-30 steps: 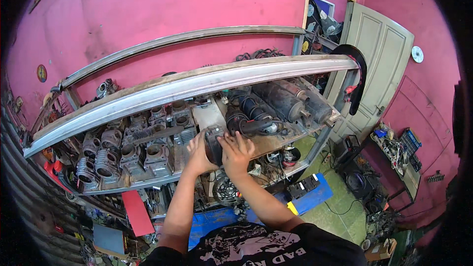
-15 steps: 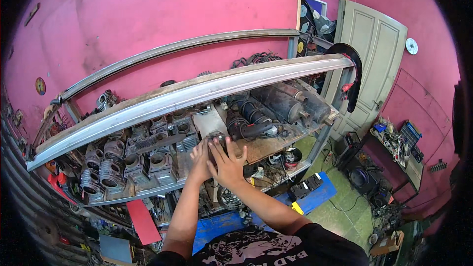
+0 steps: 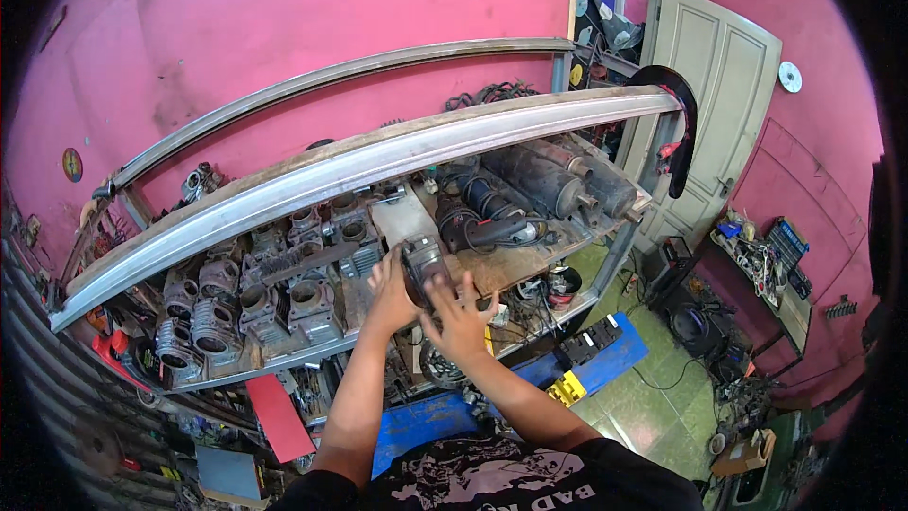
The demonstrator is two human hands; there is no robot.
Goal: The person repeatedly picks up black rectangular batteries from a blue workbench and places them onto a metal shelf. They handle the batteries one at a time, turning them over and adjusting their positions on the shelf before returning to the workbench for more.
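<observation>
Metal part, dark and blocky, is between our two hands at the front of the crowded shelf, just before a pale flat plate; we cannot tell whether the boards fully bear it. Our left hand is half curled along the part's left side, its fingers up against it, though we cannot tell whether it has a firm hold. Our right hand is open, fingers spread wide and blurred, over the part's near right end, with nothing in its grasp that we can see. To our left stand rows of grimy finned engine cylinders, a long dark piece lying across some of them. To our right lies a dark power tool, and beyond it big dark canisters lie side by side. Above the shelf a long silvery beam runs across our view, while lower down we see a red panel and a blue surface
</observation>
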